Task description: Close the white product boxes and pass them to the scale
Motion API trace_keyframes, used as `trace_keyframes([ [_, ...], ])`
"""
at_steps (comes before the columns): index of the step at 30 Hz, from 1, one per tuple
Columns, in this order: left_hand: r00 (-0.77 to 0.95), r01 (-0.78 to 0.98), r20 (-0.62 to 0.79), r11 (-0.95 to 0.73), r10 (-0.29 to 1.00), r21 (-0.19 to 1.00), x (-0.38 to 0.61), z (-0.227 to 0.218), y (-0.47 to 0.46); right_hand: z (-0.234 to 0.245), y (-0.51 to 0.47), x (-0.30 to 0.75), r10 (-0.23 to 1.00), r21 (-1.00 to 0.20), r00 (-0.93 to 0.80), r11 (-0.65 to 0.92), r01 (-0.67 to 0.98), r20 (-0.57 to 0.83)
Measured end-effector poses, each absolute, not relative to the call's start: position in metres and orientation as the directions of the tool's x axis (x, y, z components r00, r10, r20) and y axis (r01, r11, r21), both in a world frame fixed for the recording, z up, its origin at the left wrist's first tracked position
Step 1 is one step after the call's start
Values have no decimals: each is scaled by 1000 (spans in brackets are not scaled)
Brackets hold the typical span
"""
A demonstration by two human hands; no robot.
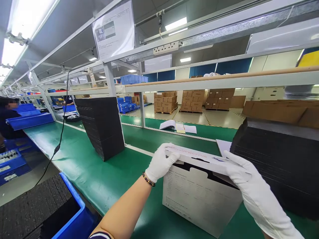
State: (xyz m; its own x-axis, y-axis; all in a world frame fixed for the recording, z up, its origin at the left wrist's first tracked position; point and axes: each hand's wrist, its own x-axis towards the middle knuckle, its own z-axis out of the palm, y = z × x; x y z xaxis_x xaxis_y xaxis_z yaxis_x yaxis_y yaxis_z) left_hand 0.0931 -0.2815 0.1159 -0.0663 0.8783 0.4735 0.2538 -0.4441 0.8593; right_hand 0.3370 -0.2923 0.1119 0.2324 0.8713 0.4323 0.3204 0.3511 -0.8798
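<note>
A white printed carton stands on the green bench right in front of me, its front panel covered in small grey text. Its lid is slightly raised, so a dark gap shows between lid and front panel. My left hand, in a white glove, pinches the lid's left end between thumb and fingers. At the right end my right hand, gloved too, has its fingers along the top and grips the lid's edge; its thumb is mostly hidden. What is inside the carton cannot be made out.
Black foam sheets are stacked tall at the left and right. A blue bin with black pieces sits lower left. An open booklet lies behind the rail. A black cable hangs down. Another person sits far left.
</note>
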Motion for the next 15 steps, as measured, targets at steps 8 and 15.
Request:
trace_keyframes([
  [8,-12,208,640,-625,768,753,86,96,-283,91,-315,344,787,-707,76,502,498,612],
  [15,95,155,524,-533,846,832,82,113,-286,76,-308,361,619,-416,-168,679,605,767],
])
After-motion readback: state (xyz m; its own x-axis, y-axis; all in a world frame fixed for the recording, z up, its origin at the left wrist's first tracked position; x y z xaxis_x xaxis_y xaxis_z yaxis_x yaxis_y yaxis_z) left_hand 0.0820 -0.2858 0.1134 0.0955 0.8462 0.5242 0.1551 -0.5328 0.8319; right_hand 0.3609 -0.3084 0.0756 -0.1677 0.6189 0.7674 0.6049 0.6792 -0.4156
